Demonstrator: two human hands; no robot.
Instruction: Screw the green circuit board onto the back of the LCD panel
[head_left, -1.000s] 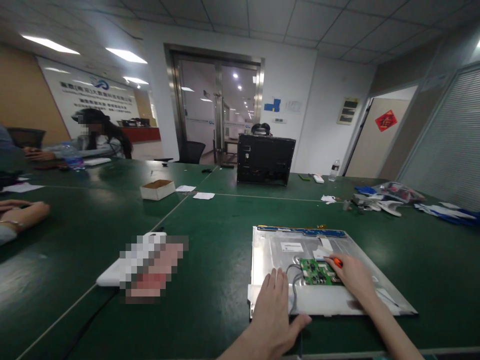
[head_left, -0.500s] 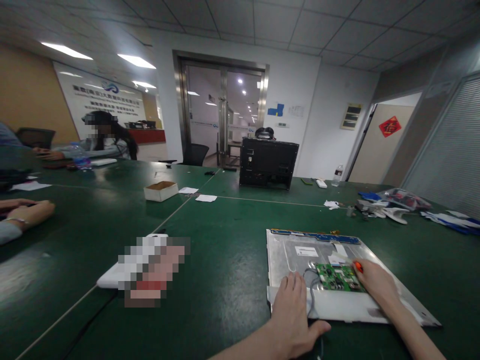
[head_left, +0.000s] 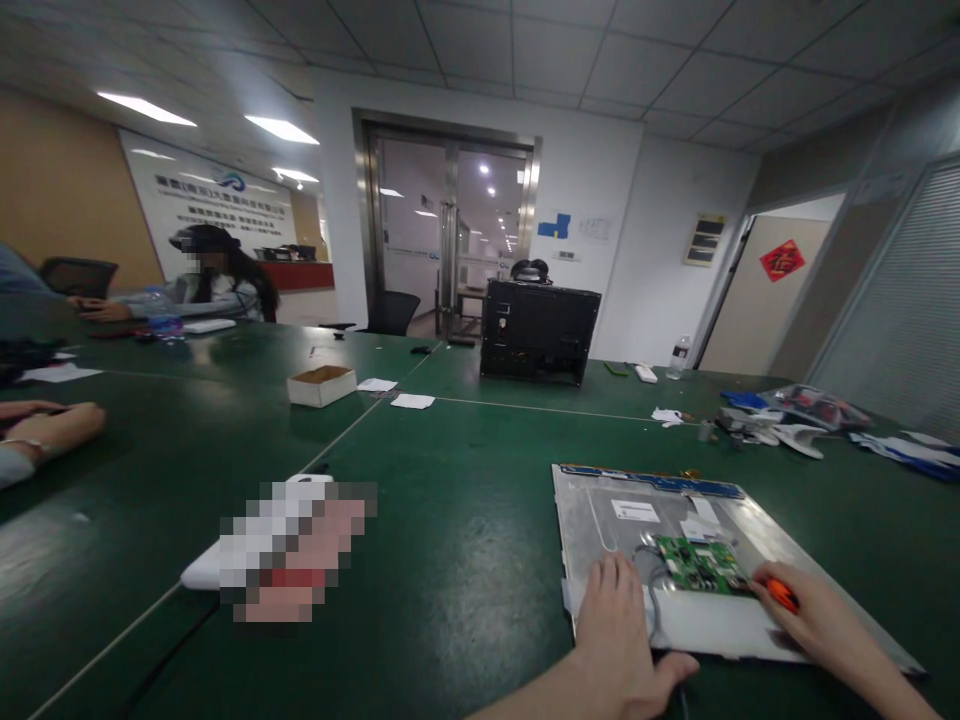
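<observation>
Our worktop (head_left: 450, 570) supported the metal panel (head_left: 757, 540); we rested a flattened, apparently empty left hand (head_left: 619, 635) on it, likely for steadiness, while our right hand (head_left: 817, 615) gripped an orange tool (head_left: 782, 595) beside the circuit board (head_left: 701, 565).

Free tabletop (head_left: 480, 500) between panel (head_left: 765, 545) and black casing (head_left: 540, 330)

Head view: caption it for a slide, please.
Left hand rests on a silver panel while the right hand holds an orange tool beside its green board.

1 panel (head_left: 771, 530), 1 green board (head_left: 699, 564), 1 box (head_left: 330, 389).
</observation>
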